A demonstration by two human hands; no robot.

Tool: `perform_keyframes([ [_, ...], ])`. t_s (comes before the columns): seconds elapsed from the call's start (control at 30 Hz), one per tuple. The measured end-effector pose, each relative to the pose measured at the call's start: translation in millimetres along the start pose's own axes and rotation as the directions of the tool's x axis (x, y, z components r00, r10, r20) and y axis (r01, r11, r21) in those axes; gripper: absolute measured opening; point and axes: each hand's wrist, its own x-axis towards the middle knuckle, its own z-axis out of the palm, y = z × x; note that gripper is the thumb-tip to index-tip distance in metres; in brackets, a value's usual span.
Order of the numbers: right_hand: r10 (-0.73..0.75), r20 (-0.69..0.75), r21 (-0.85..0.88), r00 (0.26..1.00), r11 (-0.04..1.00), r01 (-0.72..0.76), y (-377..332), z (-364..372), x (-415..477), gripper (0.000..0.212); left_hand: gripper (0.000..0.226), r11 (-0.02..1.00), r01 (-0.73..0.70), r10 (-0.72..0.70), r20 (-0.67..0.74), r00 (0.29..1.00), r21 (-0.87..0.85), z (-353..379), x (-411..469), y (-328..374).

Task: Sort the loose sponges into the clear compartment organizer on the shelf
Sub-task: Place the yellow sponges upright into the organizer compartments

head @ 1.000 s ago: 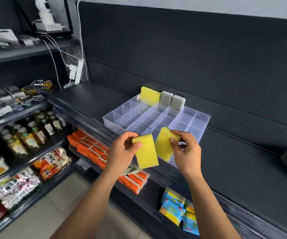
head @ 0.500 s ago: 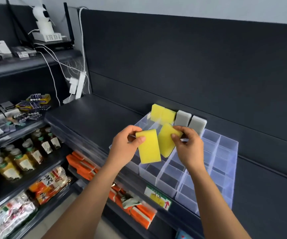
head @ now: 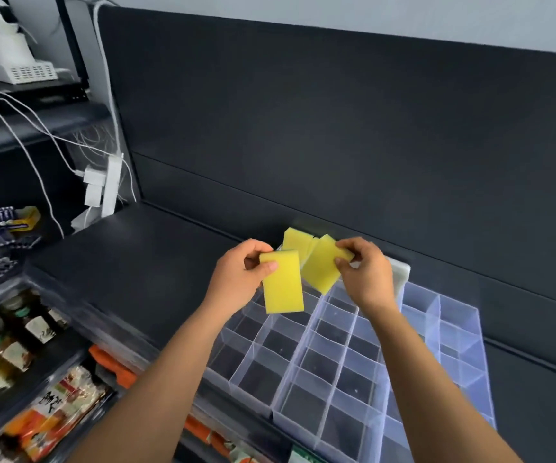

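the left hand (head: 236, 275) is holding a yellow sponge (head: 281, 282) by its top end, the thumb pressing on the front face and the fingers curling round behind it. the sponge is hanging nearly upright below the thumb, its lower end hovering over the far left cells of the clear organizer (head: 303, 362); whether it is touching a divider i cannot tell.

just to the right of it, the right hand (head: 366, 272) is pinching a second yellow sponge (head: 320, 265) at its upper right corner, thumb in front and fingers over the top. this one is tilting, its lower corner pointing down toward the back cells, and its left edge is lying just beside the first sponge; whether the two are touching i cannot tell.

between the two hands and beyond them, a third yellow sponge (head: 295, 240) is standing upright at the back of the organizer, right against the dark back panel (head: 303, 128). just past the right hand's knuckles a pale grey sponge (head: 400, 272) is standing in the same back row, mostly hidden by the hand.

the organizer is lying on the shelf (head: 136, 262) beneath both forearms. well to the left of the left hand, a white power strip (head: 111, 185) is hanging with cables running from it. below the left forearm, on lower shelves, bottles (head: 13, 345), snack packets (head: 63, 402) and orange packs (head: 109, 362) are sitting in rows.
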Motion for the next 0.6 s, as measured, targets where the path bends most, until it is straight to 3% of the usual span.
perform_keyframes([
  [0.4, 0.036, -0.023, -0.245, 0.999, 0.969, -0.040, 1, 34, 42, 0.025, 0.021, 0.999, -0.035, 0.039, 0.135, 0.990, -0.037, -10, 75, -18],
  [0.6, -0.003, -0.107, -0.339, 0.994, 0.940, -0.033, 5, 46, 44, 0.025, 0.020, 0.998, -0.052, 0.058, 0.168, 0.984, -0.042, -10, 98, -24],
])
